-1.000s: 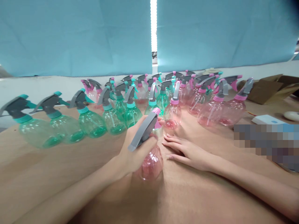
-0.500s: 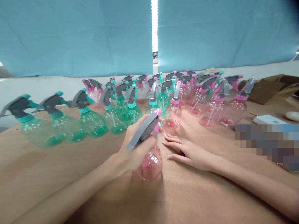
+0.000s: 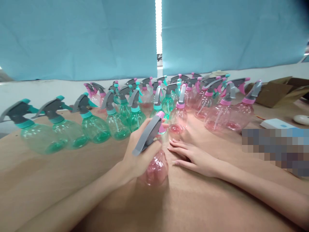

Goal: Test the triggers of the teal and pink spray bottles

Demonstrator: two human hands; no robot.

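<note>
My left hand (image 3: 138,149) is wrapped round the neck of a clear pink spray bottle (image 3: 155,169), its fingers up by the pink trigger. The bottle has a grey and pink spray head and stands close to upright in the middle of the view. To its right, my right hand (image 3: 195,158) lies on the wooden table (image 3: 198,203) with the fingers stretched out, holding nothing. Just beyond the right fingertips stands another pink spray bottle (image 3: 178,119). A row of green spray bottles (image 3: 96,129) stands to the left of my left hand.
More pink spray bottles (image 3: 218,117) stand to the right, with mixed pink and green ones crowded behind. At the far right are a cardboard box (image 3: 271,93), a white and blue box (image 3: 277,124) and a pale rounded object (image 3: 301,119). Blue curtains (image 3: 79,38) hang at the back.
The spray head in my left hand has tilted slightly more upright. My right hand stays flat on the table, and the standing bottles keep their places.
</note>
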